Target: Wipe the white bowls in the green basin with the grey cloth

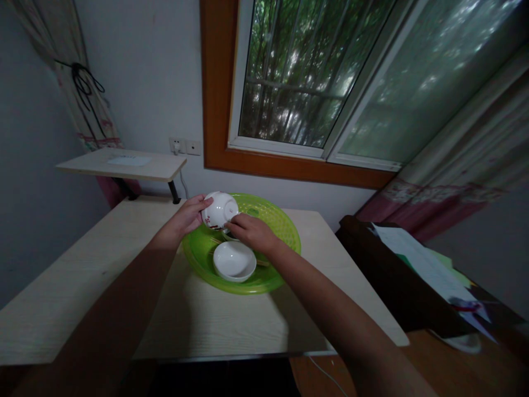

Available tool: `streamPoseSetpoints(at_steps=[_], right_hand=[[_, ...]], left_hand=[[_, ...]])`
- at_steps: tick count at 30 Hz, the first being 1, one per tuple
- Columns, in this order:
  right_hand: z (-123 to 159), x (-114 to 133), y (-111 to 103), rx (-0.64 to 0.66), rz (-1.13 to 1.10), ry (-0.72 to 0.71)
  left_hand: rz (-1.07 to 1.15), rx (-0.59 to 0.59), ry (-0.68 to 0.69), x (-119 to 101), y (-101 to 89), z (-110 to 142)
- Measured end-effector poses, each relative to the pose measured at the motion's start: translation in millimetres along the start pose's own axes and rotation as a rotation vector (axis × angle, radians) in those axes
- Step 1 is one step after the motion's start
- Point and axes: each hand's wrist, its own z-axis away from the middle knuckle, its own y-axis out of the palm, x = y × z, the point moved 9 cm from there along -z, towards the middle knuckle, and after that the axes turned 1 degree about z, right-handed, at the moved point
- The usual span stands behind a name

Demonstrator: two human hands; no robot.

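A white bowl (219,208) with a red floral pattern is tipped on its side above the green plastic basin, its underside and foot ring turned toward me. My left hand (193,214) grips its left edge, thumb on the outer wall. The curled fingers of my right hand (253,231) press at the bowl's lower right edge; its fingertips are partly hidden. Below, another white bowl (235,261) sits upright in the green basin (285,226). Part of a further dish shows behind it, mostly covered by my right hand. Thin sticks like chopsticks (263,263) lie beside the bowls.
The basin stands on a pale wooden table (231,320). A small raised shelf (157,168) with a paper on it stands at the back left. Right of the table is a dark brown piece of furniture (384,275) bearing papers (417,264). A window (306,82) is behind.
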Motion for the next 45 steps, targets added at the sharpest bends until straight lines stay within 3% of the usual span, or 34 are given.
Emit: streamPoseSetpoints(at_steps=[11,22,32,40,45], right_hand=[[4,8,-2,-0.021,0.198,-0.112],[4,11,-4,-0.081,0.169,-0.153],[4,13,-1,-0.053,0.159,-0.161],[4,7,-2,-0.051,0.131,-0.084],[5,10,-1,-0.062,0.189,-0.134]], left_hand=[[-0.004,0.013,-0.017,4,1.4,0],[-0.014,0.002,-0.033,5,0.5,0],[-0.020,0.008,-0.038,5,1.0,1],[-0.026,-0.007,-0.040,4,0.7,1],[-0.021,0.018,-0.025,3,2.7,1]])
